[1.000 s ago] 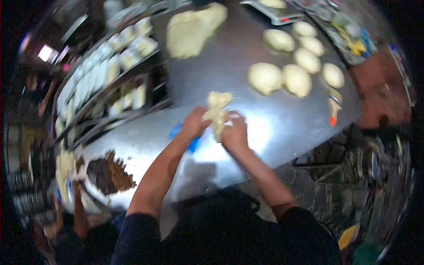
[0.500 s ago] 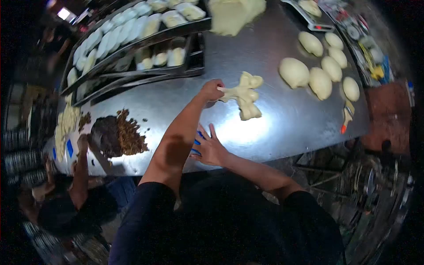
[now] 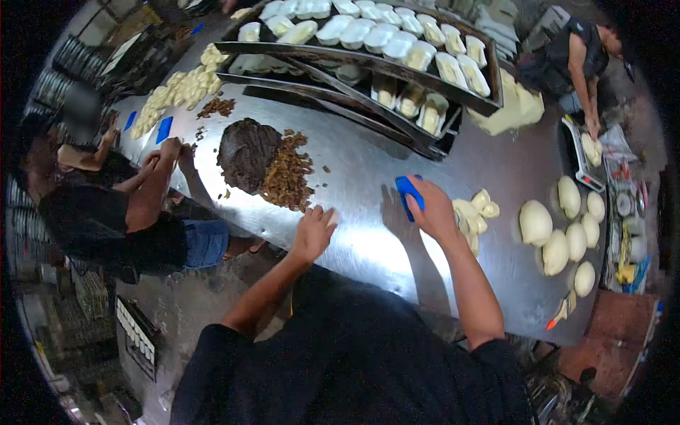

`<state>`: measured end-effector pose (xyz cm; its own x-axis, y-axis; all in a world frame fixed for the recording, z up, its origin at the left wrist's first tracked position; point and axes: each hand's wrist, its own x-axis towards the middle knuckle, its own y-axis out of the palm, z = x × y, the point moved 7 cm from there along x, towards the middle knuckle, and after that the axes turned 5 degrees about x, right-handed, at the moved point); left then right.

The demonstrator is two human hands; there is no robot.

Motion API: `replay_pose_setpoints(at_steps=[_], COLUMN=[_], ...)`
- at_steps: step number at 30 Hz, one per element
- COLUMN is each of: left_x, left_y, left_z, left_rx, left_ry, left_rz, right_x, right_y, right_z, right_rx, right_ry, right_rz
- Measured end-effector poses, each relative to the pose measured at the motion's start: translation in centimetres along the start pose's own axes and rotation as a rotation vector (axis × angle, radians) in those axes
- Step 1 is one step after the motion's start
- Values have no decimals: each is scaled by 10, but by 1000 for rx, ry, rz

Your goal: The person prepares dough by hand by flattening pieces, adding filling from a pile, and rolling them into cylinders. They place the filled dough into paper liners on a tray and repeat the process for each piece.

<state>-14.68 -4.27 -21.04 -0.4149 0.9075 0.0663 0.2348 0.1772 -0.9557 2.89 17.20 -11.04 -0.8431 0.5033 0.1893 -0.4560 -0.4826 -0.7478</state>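
Observation:
My right hand [image 3: 431, 205] grips a blue scraper [image 3: 409, 197] above the metal table. Just right of it lies the pale, lobed dough [image 3: 473, 214], partly behind my wrist. My left hand [image 3: 314, 234] is closed round a small pale piece, seemingly dough [image 3: 332, 219], low over the table. Close beyond that hand, chopped brown filling [image 3: 289, 173] lies against a dark brown mound [image 3: 248, 154].
Stacked trays [image 3: 368, 53] with pale pieces in wrappers stand at the back. Round dough balls [image 3: 536, 223], a brush [image 3: 563, 312] and a scale [image 3: 582, 152] are at right. Co-workers stand at left [image 3: 106, 212] and far right [image 3: 581, 64].
The view has turned left. The hand that was on the dough has let it go and now holds the scraper. My arms are no longer crossed, and a person has come into view at right.

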Motion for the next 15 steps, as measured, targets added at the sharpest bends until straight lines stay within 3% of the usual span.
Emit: replay_pose_setpoints(at_steps=[2, 4, 6, 8, 9, 11, 13, 15], left_x=[-18, -34, -38, -35, -27, -5, 21, 28], left_y=[0, -9, -2, 2, -25, -68, -100, -149], left_z=[8, 8, 5, 0, -27, -76, -120, -153], left_rx=[-20, -31, -106, -452, -554, -877, -1217, -1190], left_ry=[-33, -64, -194, -260, -231, -203, -46, -210], left_rz=[-52, -113, 112, 118, 64, -25, -253, -177], right_x=[-30, -70, -99, -104, -93, -58, -26, -5], right_y=[-36, -53, -51, -36, -32, -29, -50, -81], right_z=[39, 62, 57, 47, 56, 88, 129, 144], right_rx=[52, 37, 215, 409, 463, 509, 538, 522], right_ry=[-223, -296, -78, 117, 111, -10, -211, -459], right_rz=[-170, -155, -129, -308, -377, -484, -656, -729])
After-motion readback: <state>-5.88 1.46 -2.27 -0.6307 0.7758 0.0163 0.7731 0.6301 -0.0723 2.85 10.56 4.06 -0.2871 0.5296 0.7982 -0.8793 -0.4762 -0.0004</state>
